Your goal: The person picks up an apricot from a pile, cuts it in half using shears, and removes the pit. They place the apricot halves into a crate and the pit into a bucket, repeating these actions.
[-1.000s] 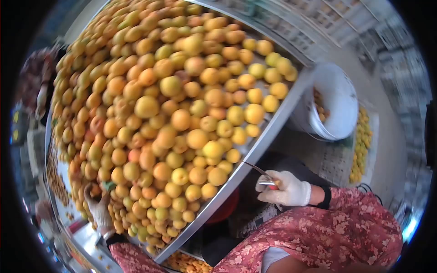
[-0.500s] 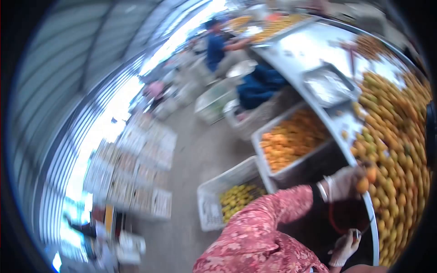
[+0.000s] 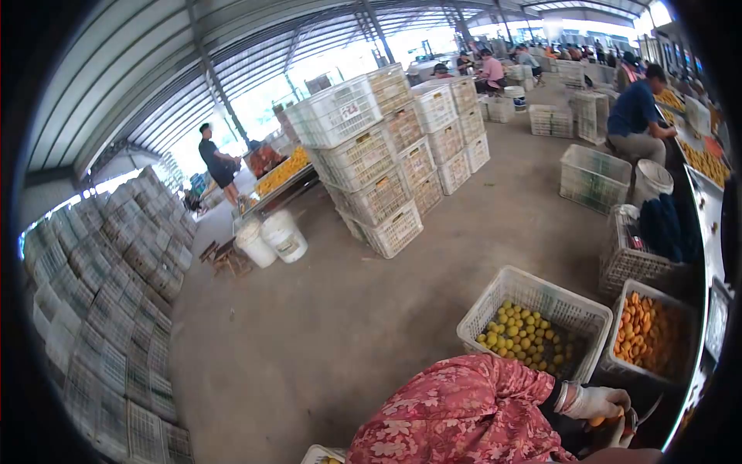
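My left hand (image 3: 601, 403), in a white glove below a red floral sleeve (image 3: 464, 398), is closed on an orange fruit (image 3: 596, 421). Just below it, my gloved right hand (image 3: 621, 438) is partly hidden and closed around a small tool (image 3: 632, 420). A thin curved strip (image 3: 650, 410) sticks out beside the tool. Both hands are close together at the lower right, near the metal table edge (image 3: 698, 363). Just beyond them stand a crate (image 3: 483, 317) of yellow-green fruits (image 3: 525, 332) and a crate (image 3: 613, 357) of orange pieces (image 3: 645, 329).
Stacked crates (image 3: 355, 166) rise at the centre, with more (image 3: 116, 332) along the left. White buckets (image 3: 284, 236) stand by a fruit-laden table (image 3: 282, 170) near a standing person (image 3: 219, 162). A seated person in blue (image 3: 638, 112) works at the upper right, near an empty crate (image 3: 595, 178).
The view has swung left, bringing the stacked crates into sight and most of the table's fruit out. My left hand has left the fruit pile with a fruit and come close to my right hand.
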Demonstrator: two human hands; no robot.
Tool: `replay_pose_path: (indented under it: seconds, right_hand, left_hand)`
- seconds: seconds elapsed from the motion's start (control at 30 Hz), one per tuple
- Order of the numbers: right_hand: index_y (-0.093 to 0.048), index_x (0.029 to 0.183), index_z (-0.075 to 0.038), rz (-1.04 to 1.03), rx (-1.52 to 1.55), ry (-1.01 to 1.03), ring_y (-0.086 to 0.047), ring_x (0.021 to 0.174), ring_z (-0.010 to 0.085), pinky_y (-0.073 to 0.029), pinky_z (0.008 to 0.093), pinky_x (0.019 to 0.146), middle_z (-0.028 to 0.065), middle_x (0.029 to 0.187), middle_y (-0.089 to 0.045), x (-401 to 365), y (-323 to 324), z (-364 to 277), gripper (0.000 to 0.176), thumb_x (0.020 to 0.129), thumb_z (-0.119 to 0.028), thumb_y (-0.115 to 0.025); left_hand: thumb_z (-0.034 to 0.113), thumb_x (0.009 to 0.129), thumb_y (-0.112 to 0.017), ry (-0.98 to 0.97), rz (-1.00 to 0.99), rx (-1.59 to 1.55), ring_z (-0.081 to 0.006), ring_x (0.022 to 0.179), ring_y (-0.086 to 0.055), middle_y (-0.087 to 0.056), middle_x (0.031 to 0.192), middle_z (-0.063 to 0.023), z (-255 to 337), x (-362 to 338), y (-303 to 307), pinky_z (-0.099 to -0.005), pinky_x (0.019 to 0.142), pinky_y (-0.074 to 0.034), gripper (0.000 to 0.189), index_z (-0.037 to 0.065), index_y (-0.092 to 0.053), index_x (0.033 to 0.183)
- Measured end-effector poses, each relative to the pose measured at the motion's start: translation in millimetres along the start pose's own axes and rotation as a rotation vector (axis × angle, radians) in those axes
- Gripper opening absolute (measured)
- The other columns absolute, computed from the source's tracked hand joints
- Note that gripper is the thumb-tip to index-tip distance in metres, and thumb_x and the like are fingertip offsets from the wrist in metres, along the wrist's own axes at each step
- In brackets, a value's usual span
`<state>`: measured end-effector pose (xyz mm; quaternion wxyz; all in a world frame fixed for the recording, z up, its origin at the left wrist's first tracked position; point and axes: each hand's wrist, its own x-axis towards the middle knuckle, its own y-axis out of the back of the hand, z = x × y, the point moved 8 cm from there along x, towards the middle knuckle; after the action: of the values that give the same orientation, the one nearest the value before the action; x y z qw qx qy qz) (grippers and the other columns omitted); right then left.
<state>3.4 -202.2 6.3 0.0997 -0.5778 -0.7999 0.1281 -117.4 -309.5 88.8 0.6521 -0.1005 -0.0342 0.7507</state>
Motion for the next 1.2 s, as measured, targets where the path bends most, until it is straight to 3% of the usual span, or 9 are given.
replay_pose_path:
  seconds: [0.17,0.33,0.53,0.77,0.83,0.93,1.03,1.1,1.2]
  right_hand:
    - [-0.058,0.113,-0.002,-0.27,-0.101,-0.215,-0.061,0.08,0.0142,-0.05,0.0273,0.069,0.0054,0.094,-0.062,-5,-52,17,0.03,0.091,-0.021,-0.064]
    - [-0.051,0.128,-0.001,-0.384,-0.041,-0.135,-0.063,0.101,0.0212,-0.052,0.0335,0.087,0.012,0.119,-0.06,-18,-78,29,0.044,0.091,-0.019,-0.065]
    - [-0.05,0.128,0.0,-0.675,-0.078,-0.087,-0.063,0.098,0.0203,-0.051,0.0323,0.088,0.0126,0.114,-0.062,-53,-130,-11,0.044,0.092,-0.018,-0.066]
    - [-0.052,0.127,0.002,-0.439,0.024,-0.17,-0.064,0.099,0.0204,-0.052,0.0312,0.087,0.0132,0.113,-0.063,-14,-96,33,0.042,0.091,-0.016,-0.066]
    - [-0.052,0.127,0.002,-0.457,0.051,-0.176,-0.064,0.099,0.0205,-0.051,0.0309,0.087,0.0132,0.113,-0.063,-15,-96,34,0.043,0.091,-0.016,-0.066]
    - [-0.051,0.129,0.002,-0.447,0.041,-0.128,-0.064,0.097,0.019,-0.051,0.0302,0.087,0.0119,0.112,-0.064,-54,-113,-4,0.044,0.091,-0.016,-0.066]
    - [-0.05,0.131,0.002,-0.218,-0.185,-0.191,-0.063,0.099,0.0179,-0.05,0.0304,0.088,0.0113,0.113,-0.063,-64,-103,-13,0.045,0.092,-0.016,-0.064]
    - [-0.052,0.13,0.002,-0.506,0.024,-0.025,-0.061,0.102,0.0186,-0.048,0.0311,0.091,0.0116,0.115,-0.063,-76,-126,-30,0.042,0.092,-0.015,-0.061]
    - [-0.053,0.128,0.002,-0.559,-0.083,0.078,-0.06,0.105,0.02,-0.047,0.0318,0.093,0.0125,0.117,-0.062,-80,-135,-42,0.039,0.092,-0.013,-0.059]
  left_hand:
    - [0.016,0.089,-0.055,-0.264,0.151,0.286,-0.0167,0.073,-0.06,-0.062,0.088,-0.0078,5,-33,48,-0.0302,0.062,-0.05,0.031,0.003,-0.056,0.117]
    - [0.001,0.088,-0.055,-0.258,0.1,-0.335,-0.0134,0.091,-0.058,-0.063,0.098,-0.0015,-9,-48,63,-0.0271,0.085,-0.047,0.026,0.005,-0.059,0.113]
    - [0.015,0.087,-0.059,-0.277,0.233,-0.193,-0.0135,0.098,-0.055,-0.06,0.099,-0.0051,-11,-67,75,-0.0277,0.085,-0.044,0.032,0.005,-0.056,0.117]
    - [0.009,0.089,-0.06,-0.198,0.273,0.058,-0.0135,0.1,-0.054,-0.06,0.105,-0.0053,27,-98,72,-0.0275,0.088,-0.044,0.028,0.002,-0.055,0.116]
    - [0.016,0.089,-0.061,-0.482,0.413,0.309,-0.0127,0.095,-0.055,-0.06,0.098,-0.0024,33,-95,77,-0.0272,0.083,-0.045,0.031,0.006,-0.057,0.118]
    - [0.022,0.095,-0.06,-0.283,0.204,-0.229,-0.0107,0.098,-0.054,-0.06,0.102,0.0002,30,-97,61,-0.026,0.086,-0.044,0.029,0.007,-0.057,0.12]
    - [0.03,0.098,-0.058,-0.253,0.185,-0.28,-0.0084,0.097,-0.054,-0.061,0.103,0.0016,-3,-74,60,-0.0243,0.085,-0.043,0.033,0.007,-0.057,0.122]
    - [0.032,0.098,-0.058,-0.249,0.199,-0.297,-0.0075,0.096,-0.053,-0.062,0.1,0.0018,-3,-73,60,-0.0232,0.084,-0.043,0.034,0.007,-0.058,0.12]
    - [0.035,0.097,-0.06,-0.268,0.15,-0.327,-0.0083,0.093,-0.054,-0.062,0.098,0.0015,1,-73,64,-0.0234,0.08,-0.044,0.036,0.006,-0.058,0.118]
